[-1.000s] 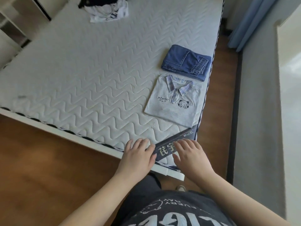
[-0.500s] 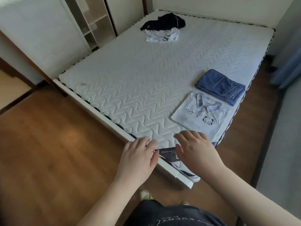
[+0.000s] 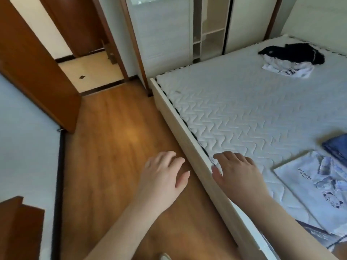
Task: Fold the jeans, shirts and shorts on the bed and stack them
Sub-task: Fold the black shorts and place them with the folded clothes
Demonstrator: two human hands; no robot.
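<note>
Folded blue jeans [image 3: 336,147] cut off by the right edge, folded white shirt [image 3: 311,192] blurred and partly out of frame, its print unreadable, far pile of dark and white clothes [image 3: 289,59] too tangled to tell apart

We have a single view, from a camera on the person's head, looking forward and steeply down. It stands beside the long edge of the bed [image 3: 187,132], close enough that both forearms reach in from the bottom of the frame. The wooden floor [image 3: 112,147] fills the left and centre, the mattress the right, its far corner near the wardrobe [image 3: 208,34] at the top. The wide lens bends the bed rail and the open door [image 3: 37,72]. With only one view, we have no overlap to report.
</note>
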